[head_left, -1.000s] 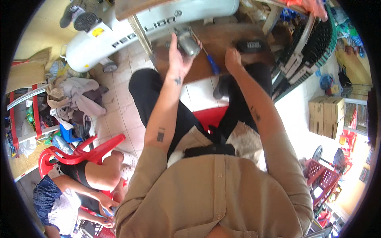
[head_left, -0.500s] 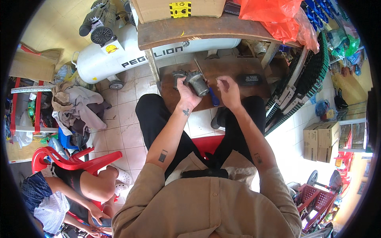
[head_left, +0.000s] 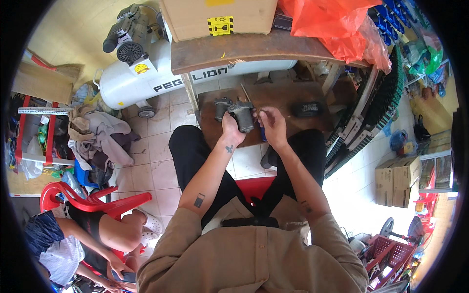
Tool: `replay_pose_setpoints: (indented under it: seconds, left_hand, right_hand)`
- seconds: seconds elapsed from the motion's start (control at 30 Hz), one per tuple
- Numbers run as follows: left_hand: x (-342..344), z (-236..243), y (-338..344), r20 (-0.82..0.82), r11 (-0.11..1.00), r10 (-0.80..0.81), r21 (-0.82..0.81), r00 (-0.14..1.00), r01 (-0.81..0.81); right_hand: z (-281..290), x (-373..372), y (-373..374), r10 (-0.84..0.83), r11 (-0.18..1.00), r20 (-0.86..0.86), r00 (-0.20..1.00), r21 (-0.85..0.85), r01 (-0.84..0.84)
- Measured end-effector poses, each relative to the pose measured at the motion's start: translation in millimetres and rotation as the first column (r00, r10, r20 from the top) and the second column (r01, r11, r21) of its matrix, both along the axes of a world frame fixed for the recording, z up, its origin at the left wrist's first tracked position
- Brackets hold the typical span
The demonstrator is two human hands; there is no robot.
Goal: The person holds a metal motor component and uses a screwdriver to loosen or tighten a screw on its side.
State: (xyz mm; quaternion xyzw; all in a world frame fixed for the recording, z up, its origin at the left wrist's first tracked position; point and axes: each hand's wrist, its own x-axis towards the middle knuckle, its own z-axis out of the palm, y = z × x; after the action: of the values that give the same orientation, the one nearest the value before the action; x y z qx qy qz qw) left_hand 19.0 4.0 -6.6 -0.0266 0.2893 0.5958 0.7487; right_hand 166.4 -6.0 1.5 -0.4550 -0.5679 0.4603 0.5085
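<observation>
My left hand is closed around a grey metal cylindrical part, gripping it from the left and below. Another grey metal piece shows just left of it; whether the two are joined I cannot tell. At the part's right side, my right hand is pinched, its fingertips touching or very near the metal. Anything between those fingertips is too small to make out. Behind them lies a screwdriver with a blue handle, partly covered by my right hand, its thin shaft pointing away from me.
Beneath is a low brown wooden board bearing a black flat case. A wooden bench with a cardboard box and red plastic bag stands beyond. An air compressor is far left; another person sits on a red chair at left.
My right hand has moved left and down from above the board to the side of the metal part. My left hand keeps its hold. The view has shifted slightly.
</observation>
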Motion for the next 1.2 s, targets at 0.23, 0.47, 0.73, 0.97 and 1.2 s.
replay_pose_setpoints:
  seconds: [0.23, 0.47, 0.73, 0.97, 1.2]
  left_hand:
    - [3, 48, -15, -0.077, 0.997, -0.080, -0.011, 0.994, 0.080]
    - [-2, 2, -4, -0.168, 0.995, -0.067, 0.067, 0.983, 0.079]
    - [-4, -14, 3, -0.077, 0.997, -0.045, -0.063, 0.996, 0.041]
    - [-3, -24, 4, 0.058, 0.982, -0.089, -0.164, 0.994, 0.098]
    - [4, -19, 1, -0.042, 0.976, -0.183, -0.125, 0.982, 0.176]
  right_hand:
    - [3, 2, -1, -0.020, 0.998, -0.183, 0.983, -0.056, 0.010]
    - [0, -4, 0, -0.027, 0.995, -0.229, 0.973, -0.100, 0.004]
    - [-5, 3, 3, 0.002, 0.970, -0.285, 0.958, -0.231, -0.070]
    - [-4, 6, 5, 0.032, 0.956, -0.255, 0.966, -0.273, -0.104]
    - [-7, 7, 3, -0.084, 0.991, 0.098, 0.992, -0.097, 0.093]
